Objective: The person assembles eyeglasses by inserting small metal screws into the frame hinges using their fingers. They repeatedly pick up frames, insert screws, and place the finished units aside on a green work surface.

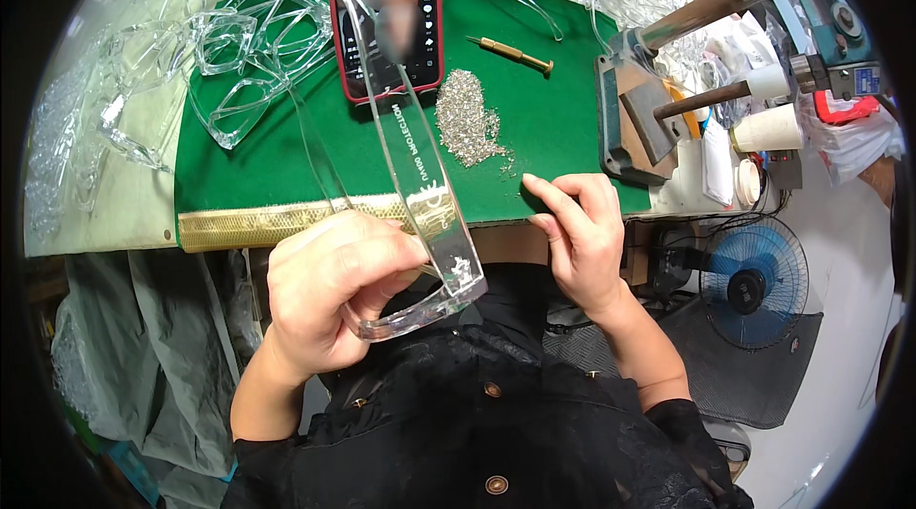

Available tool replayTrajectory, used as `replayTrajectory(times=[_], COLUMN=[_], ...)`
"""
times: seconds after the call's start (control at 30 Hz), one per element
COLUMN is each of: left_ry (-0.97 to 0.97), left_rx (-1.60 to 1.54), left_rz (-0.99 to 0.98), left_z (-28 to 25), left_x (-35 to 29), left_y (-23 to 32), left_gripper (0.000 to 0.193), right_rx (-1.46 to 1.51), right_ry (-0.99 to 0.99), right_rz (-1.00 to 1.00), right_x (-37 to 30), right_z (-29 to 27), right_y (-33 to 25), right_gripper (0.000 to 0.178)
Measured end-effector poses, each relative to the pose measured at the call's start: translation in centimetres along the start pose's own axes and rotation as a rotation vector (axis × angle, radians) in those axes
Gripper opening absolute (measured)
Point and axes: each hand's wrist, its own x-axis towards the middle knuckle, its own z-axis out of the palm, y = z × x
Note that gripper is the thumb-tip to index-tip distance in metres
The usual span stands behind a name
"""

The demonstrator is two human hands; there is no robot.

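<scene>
My left hand (329, 275) is closed around the front of a clear plastic glasses frame (450, 247), held up over the bench edge. Its temples point away from me, the nearer one showing printed lettering and a small metal hinge. To the right, my right hand (584, 237) hovers by the edge of the green mat (544, 137). Index finger and thumb are apart there, with nothing visible between them. A heap of tiny metal screws (468, 118) lies on the mat beyond that hand. Farther back rests a brass screwdriver (512, 54).
Clear frames (234, 108) lie tangled at the left. A red-cased phone (353, 80) stands behind the raised temple. A gold mesh strip (234, 228) lines the mat's front edge. On the right are a bench press (620, 118), a paper cup (768, 129) and a blue fan (754, 285).
</scene>
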Motion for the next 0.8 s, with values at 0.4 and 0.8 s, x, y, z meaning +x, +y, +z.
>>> replayTrajectory(times=[0.4, 0.8], left_ry=[0.043, -0.049], left_rx=[0.028, 0.084], left_rz=[0.008, 0.05], left_z=[-0.3, 0.1], left_x=[0.0, 1.0], left_y=[0.2, 0.5], left_gripper=[0.022, 0.023], right_rx=[0.302, 0.117], right_ry=[-0.154, -0.199], right_rz=[0.047, -0.112], right_x=[2.8, 3.8], right_z=[0.6, 0.7], right_y=[1.9, 1.5], right_gripper=[0.014, 0.012])
